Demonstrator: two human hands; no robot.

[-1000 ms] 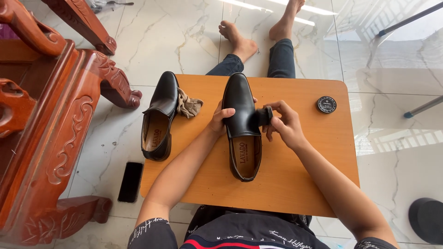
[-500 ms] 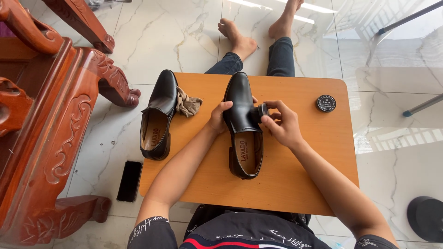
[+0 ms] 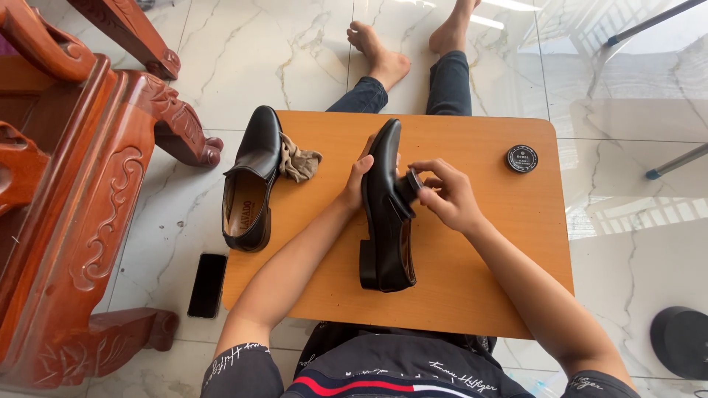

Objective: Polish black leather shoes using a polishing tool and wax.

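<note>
**Brushing the shoe's side while the other hand steadies it**

Holding the shoe tipped on its side near the middle of the table, the left hand clasps the upper from the far side, fingers wrapped over the vamp. The right hand is closed narrowly on a small brush, whose head presses against the leather directly opposite the left-hand grip.

Procedure, as judged from this position:
- Keep the left hand's clasp firm, so brush pressure does not roll the shoe flat.
- Work the brush in short strokes along the side, from beside the grip toward the heel.
- Keep the left fingers off the patch being worked.

Surroundings:
- A second shoe stands upright well to the left of the grip, at the table edge, with a cloth touching its far side.
- A round tin, lid on, sits beyond and to the right of the brush hand, within reach.
- A phone lies on the floor left of the table; a carved wooden chair stands further left.
- Nothing lies between the hands and the tin; the second shoe overhangs the table edge slightly and could be knocked off.
</note>
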